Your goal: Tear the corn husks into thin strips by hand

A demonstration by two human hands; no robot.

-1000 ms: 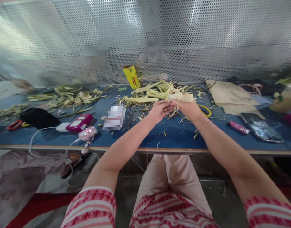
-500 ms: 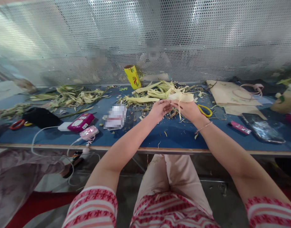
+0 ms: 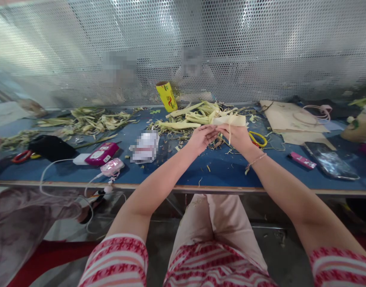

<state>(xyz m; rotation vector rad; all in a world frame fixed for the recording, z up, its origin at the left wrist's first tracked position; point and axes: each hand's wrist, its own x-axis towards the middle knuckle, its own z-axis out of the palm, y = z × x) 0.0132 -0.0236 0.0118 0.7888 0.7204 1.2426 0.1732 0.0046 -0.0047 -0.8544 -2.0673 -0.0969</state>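
My left hand (image 3: 203, 138) and my right hand (image 3: 238, 138) meet fingertip to fingertip above the blue table. Both are closed in a pinch on a pale, husk-like leaf (image 3: 234, 120), whose broad part lies over my right fingers. A thin strip of it hangs down across that hand. What lies right between the fingertips is too small to make out. Just behind my hands spreads a heap of yellow-green husk leaves (image 3: 197, 113). Yellow-handled scissors (image 3: 262, 137) lie partly hidden beside my right hand.
A yellow cardboard tube (image 3: 167, 97) stands behind the heap. To the left lie more leaves (image 3: 96, 119), a black object (image 3: 53, 147), a magenta device (image 3: 102, 154) and cables. Rightward are brown paper (image 3: 290, 115) and a phone (image 3: 332, 160). Another person's clothed leg (image 3: 27, 219) is at left.
The pale leaf and its hanging strip have shifted slightly right, with my right fingers turning a little. My left hand stays nearly in place, still pinched close to the right.
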